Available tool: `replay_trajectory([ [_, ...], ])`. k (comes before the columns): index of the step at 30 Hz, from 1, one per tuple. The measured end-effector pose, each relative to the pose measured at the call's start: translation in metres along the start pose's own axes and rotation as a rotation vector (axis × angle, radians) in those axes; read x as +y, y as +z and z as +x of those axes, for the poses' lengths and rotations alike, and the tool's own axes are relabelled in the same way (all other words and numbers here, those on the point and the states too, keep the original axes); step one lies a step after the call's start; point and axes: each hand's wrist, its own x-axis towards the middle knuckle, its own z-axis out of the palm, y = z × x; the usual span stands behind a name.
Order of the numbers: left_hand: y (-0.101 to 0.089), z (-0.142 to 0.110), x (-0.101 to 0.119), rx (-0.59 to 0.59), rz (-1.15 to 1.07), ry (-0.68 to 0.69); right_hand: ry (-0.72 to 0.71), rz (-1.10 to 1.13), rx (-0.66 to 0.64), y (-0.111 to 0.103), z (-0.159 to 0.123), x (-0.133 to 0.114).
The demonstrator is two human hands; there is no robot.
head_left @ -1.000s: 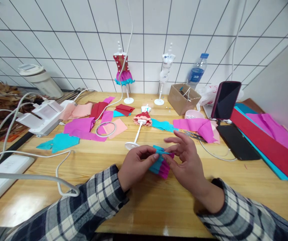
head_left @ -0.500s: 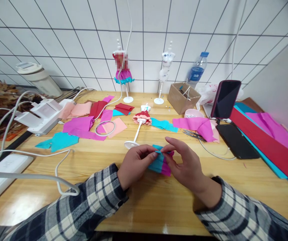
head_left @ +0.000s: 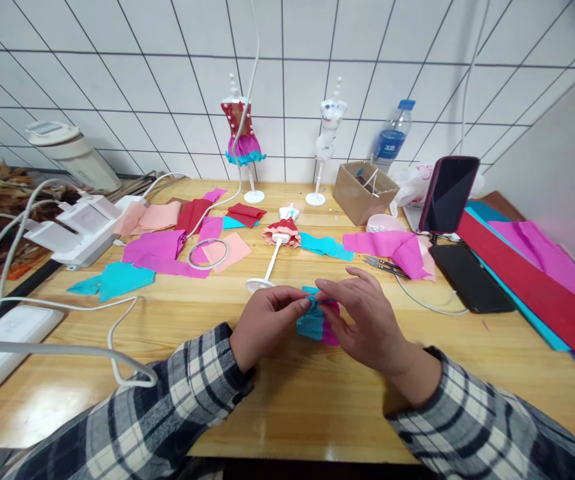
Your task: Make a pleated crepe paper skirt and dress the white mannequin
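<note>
A small pleated piece of teal and magenta crepe paper (head_left: 315, 323) is held just above the wooden table (head_left: 287, 400), near its front middle. My left hand (head_left: 263, 325) pinches its left top edge between thumb and fingers. My right hand (head_left: 365, 321) pinches the same top edge from the right, fingers curled over the paper. Just behind my hands a small doll stand with a red and pink paper skirt (head_left: 281, 233) lies tipped over on the table.
Loose magenta, teal, red and pink paper pieces (head_left: 160, 247) lie at the left. Two mannequin stands (head_left: 240, 137), a cardboard box (head_left: 363, 192), a water bottle (head_left: 392, 137), scissors (head_left: 382, 265), two phones (head_left: 470, 277) and long paper strips (head_left: 532, 287) fill the back and right. White cables (head_left: 117, 353) cross the left front.
My right hand's fingers, spread one second ago, have closed onto the paper's top edge. The paper is bunched tighter between the two hands, which sit slightly closer together.
</note>
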Motion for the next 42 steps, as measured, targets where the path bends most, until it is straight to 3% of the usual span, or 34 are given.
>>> replay_trajectory([
  [5, 0.0, 0.002, 0.0, 0.037, 0.09, 0.054, 0.117, 0.113, 0.062, -0.004, 0.003, -0.005],
  [10, 0.001, 0.0, -0.002, -0.023, 0.124, 0.062, 0.058, 0.031, 0.052, 0.002, 0.002, -0.004],
  [17, 0.001, -0.003, -0.001, -0.034, 0.123, 0.069, 0.08, -0.019, 0.032, 0.006, 0.0, -0.001],
  [42, -0.002, -0.002, 0.001, 0.046, 0.171, 0.182, 0.011, -0.042, -0.027, 0.002, -0.002, -0.002],
])
